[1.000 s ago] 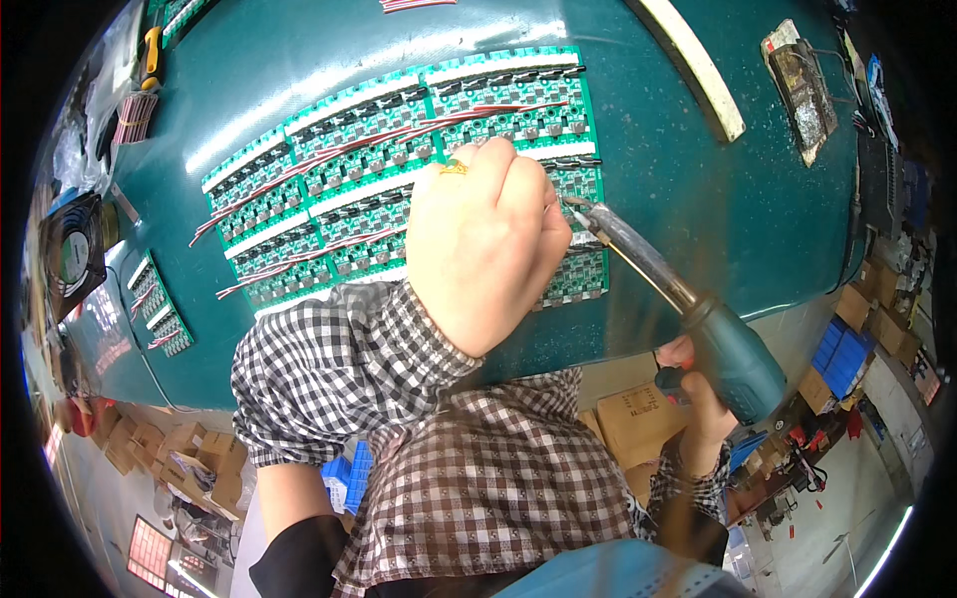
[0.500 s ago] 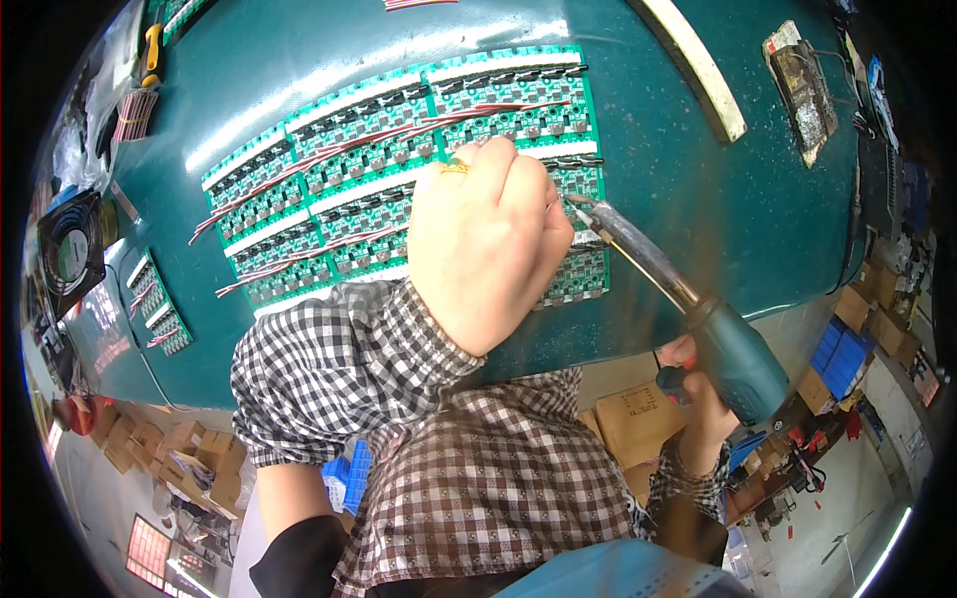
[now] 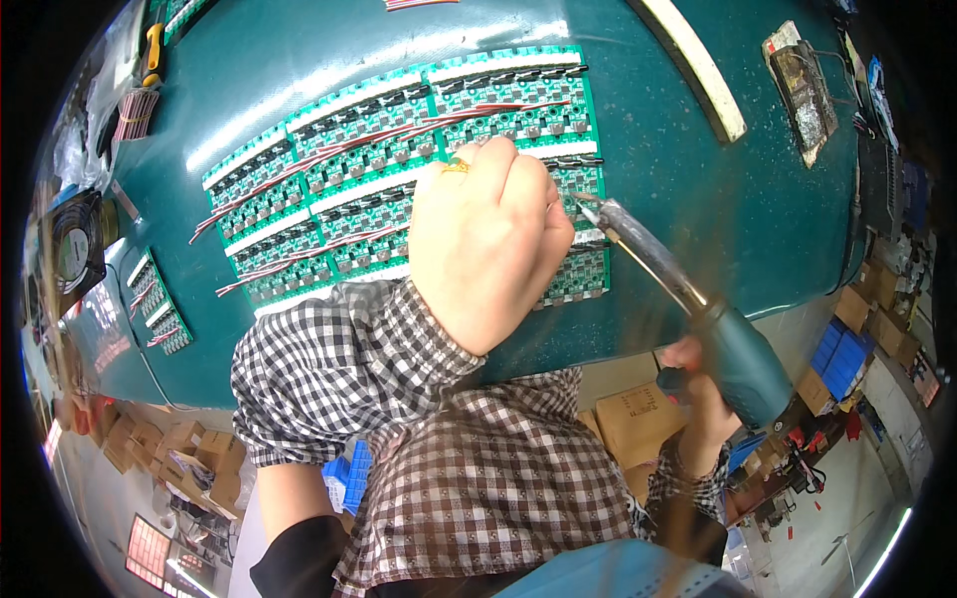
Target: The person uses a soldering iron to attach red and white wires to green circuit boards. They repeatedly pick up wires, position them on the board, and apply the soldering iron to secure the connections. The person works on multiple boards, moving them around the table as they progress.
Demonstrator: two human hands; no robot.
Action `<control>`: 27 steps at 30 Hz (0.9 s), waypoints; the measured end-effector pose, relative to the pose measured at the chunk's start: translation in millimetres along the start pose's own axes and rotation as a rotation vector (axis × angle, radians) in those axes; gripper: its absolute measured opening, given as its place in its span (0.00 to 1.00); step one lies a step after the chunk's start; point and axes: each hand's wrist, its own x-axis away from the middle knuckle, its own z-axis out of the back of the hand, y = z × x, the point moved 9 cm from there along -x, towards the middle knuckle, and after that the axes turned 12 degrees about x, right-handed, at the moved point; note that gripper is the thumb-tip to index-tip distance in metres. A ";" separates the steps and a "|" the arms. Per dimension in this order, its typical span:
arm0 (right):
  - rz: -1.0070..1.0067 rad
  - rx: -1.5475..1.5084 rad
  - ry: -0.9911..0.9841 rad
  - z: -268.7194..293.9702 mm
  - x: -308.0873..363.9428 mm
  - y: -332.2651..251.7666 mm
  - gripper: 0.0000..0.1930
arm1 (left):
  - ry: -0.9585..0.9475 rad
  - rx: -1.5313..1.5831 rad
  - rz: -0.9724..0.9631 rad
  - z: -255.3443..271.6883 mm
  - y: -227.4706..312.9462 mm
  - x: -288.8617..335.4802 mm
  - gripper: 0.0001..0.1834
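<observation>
My left hand [image 3: 488, 234] is closed, knuckles up, over the right part of a panel of green circuit boards [image 3: 364, 159]. Its fingertips are hidden beneath it, so what they pinch cannot be made out. In my right hand [image 3: 710, 404] is a soldering iron [image 3: 743, 361] with a dark green handle and a thin metal tube along its shaft. The iron's tip points at the boards just right of my left fingers, a small gap from them. Red and white wires [image 3: 329, 152] lie in twisted rows across the panel, between white strips and black parts.
The boards lie on a green work mat [image 3: 658, 299]. At the far right are a curved pale bar [image 3: 698, 75] and a scorched iron stand [image 3: 800, 95]. To the left sit a small board [image 3: 159, 304], a black fan [image 3: 75, 249], a wire bundle [image 3: 135, 115] and a yellow-handled screwdriver [image 3: 153, 50].
The soldering iron has shifted slightly to the right, its tip moving a little away from my left fingers. My left hand stays in place.
</observation>
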 end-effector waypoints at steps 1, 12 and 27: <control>0.025 -0.029 0.002 -0.9 -2.2 -2.2 0.35 | 0.007 -0.007 0.002 0.5 -0.6 0.5 0.10; 0.022 -0.149 0.083 -0.4 -7.2 -11.5 0.21 | -0.012 -0.021 -0.005 -3.0 -1.4 1.3 0.09; 0.158 -0.740 0.155 4.1 -76.7 10.3 0.29 | -0.108 -0.017 0.031 -2.3 3.6 -1.5 0.09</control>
